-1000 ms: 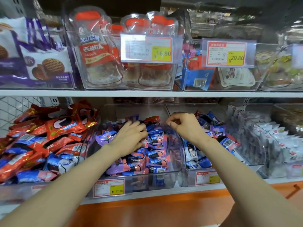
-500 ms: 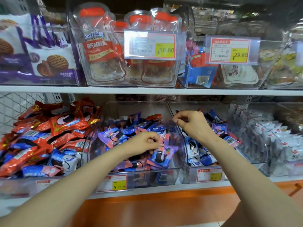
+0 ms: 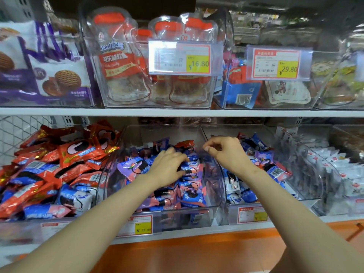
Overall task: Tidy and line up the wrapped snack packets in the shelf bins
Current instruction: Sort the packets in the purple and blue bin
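Many packets (image 3: 131, 168) are lying beneath relaxed fingers of the left hand (image 3: 169, 166); at two o'clock the right hand (image 3: 228, 154) is curling, grip unclear.

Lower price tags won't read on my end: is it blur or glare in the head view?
Head view: soft blur, not glare, smears the middle lower red-and-yellow price tag; glare only whitens the upper-left corner of the clear-covered 16.80 tag above.

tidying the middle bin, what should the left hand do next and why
Probably have the left hand turn the purple, blue and pink wrapped packets under it flat and facing one way: they lie jumbled at mixed angles in the clear plastic middle bin. The right hand, fingers curled, is at that bin's right wall.
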